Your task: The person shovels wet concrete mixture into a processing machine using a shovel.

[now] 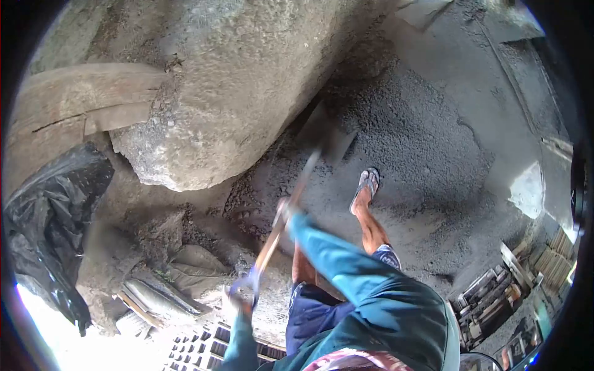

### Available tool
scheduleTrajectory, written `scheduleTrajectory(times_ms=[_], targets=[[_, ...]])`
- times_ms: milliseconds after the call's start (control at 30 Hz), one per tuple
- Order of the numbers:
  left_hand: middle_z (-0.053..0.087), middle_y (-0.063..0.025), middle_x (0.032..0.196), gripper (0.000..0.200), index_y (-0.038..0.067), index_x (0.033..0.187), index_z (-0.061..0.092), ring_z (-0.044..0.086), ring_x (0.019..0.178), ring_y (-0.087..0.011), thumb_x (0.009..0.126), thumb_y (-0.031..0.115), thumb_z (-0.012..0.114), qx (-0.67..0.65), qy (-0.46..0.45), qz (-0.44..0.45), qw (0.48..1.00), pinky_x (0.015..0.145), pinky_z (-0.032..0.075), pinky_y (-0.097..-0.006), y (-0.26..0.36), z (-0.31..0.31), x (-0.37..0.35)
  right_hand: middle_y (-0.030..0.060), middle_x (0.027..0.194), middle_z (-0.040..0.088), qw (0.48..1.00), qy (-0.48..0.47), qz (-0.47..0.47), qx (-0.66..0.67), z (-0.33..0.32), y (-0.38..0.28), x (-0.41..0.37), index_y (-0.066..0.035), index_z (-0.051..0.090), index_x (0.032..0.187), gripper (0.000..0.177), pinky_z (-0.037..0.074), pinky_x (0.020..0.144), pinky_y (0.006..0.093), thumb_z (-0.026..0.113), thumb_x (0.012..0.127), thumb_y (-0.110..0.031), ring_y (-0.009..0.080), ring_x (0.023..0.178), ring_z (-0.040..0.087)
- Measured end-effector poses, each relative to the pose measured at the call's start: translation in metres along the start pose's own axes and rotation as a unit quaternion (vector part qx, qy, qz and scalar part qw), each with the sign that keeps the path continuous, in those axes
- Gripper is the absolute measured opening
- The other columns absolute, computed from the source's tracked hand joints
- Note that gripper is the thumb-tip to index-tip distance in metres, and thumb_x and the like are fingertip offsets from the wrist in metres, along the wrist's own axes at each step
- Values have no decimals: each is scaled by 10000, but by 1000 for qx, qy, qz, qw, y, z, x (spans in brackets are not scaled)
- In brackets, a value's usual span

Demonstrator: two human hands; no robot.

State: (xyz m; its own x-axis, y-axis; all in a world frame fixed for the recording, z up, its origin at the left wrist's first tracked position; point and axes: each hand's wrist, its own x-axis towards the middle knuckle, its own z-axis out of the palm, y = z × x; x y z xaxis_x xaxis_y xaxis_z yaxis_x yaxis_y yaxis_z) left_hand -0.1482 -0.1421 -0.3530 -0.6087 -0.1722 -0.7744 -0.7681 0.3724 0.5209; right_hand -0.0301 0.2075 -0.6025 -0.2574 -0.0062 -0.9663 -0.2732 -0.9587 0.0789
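A long-handled shovel [268, 248] slants across the middle of the view, its blurred blade [334, 137] low over dark gravelly material [421, 136]. My right hand [286, 209] is closed round the shaft about midway along. At the shovel's purple-blue grip end [250, 280], my left hand [237, 300] is wrapped round the handle. Both hands are somewhat smeared by motion. A sandalled foot [367, 184] stands on the dark ground to the right of the shaft.
A large pale rough mass [229, 93] fills the upper left. Black plastic sheeting [52, 222] hangs at the far left. Stacked wood pieces [489, 297] lie at the lower right, and a slotted block structure [192, 351] is at the bottom.
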Motion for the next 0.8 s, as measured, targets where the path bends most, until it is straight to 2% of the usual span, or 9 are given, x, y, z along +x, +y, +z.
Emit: scheduleTrajectory(times_ms=[33,67,100,200,333,433,667,733,800], targets=[[586,-89,987,423,103,1229,568,588,831,-210,979,438,502,-12,49,56,997,695,531,-435,45,146,-62,53,629,525,998,-39,18,40,-7,-61,26,-128,547,879,127,489,515,405,565,944,-236,232,536,550],[440,26,637,215,151,859,559,411,510,-117,965,335,586,-77,20,21,997,444,380,-304,51,214,-54,53,622,521,996,-55,9,65,-10,-120,33,-125,543,874,135,489,525,398,562,945,-238,225,544,549],[387,43,544,358,171,712,415,355,435,-105,936,332,643,-107,9,27,994,391,268,-272,54,259,-53,37,670,506,997,-12,-65,49,-3,-167,21,-143,518,871,100,482,532,440,567,933,-204,224,560,517],[415,17,561,388,144,703,457,390,432,-120,916,395,663,-83,-38,69,993,355,295,-293,38,264,-43,20,696,495,989,-7,-112,97,-16,-170,36,-144,517,858,113,476,524,461,618,888,-185,214,549,488],[436,5,555,386,134,723,479,407,426,-125,915,415,662,-46,49,98,993,340,314,-293,5,231,-26,29,706,499,989,3,-108,104,-32,-136,8,-129,516,850,131,489,572,474,637,872,-174,218,561,496],[379,42,551,453,187,715,390,361,434,-115,861,468,714,-52,25,65,996,382,250,-286,-13,193,-11,34,702,494,985,40,-95,140,-51,-112,-13,-128,514,889,139,500,635,501,646,870,-170,230,572,491],[397,20,504,464,157,664,420,347,384,-121,855,444,730,19,-85,67,994,340,247,-283,15,156,-73,34,735,473,959,82,-111,249,-130,-81,-144,-126,498,945,128,504,638,491,613,895,-154,222,592,472],[424,1,505,466,133,671,441,368,374,-135,853,448,732,61,-129,63,988,334,282,-296,25,158,-92,25,776,470,945,21,-118,304,-181,-69,-167,-142,486,964,116,492,650,480,589,911,-140,218,619,472],[425,-10,520,481,144,666,410,370,357,-152,854,461,719,141,-160,82,974,325,279,-321,32,177,-120,20,805,470,922,-116,-132,346,-241,-65,-193,-154,474,989,123,484,645,464,574,921,-133,216,627,475]])
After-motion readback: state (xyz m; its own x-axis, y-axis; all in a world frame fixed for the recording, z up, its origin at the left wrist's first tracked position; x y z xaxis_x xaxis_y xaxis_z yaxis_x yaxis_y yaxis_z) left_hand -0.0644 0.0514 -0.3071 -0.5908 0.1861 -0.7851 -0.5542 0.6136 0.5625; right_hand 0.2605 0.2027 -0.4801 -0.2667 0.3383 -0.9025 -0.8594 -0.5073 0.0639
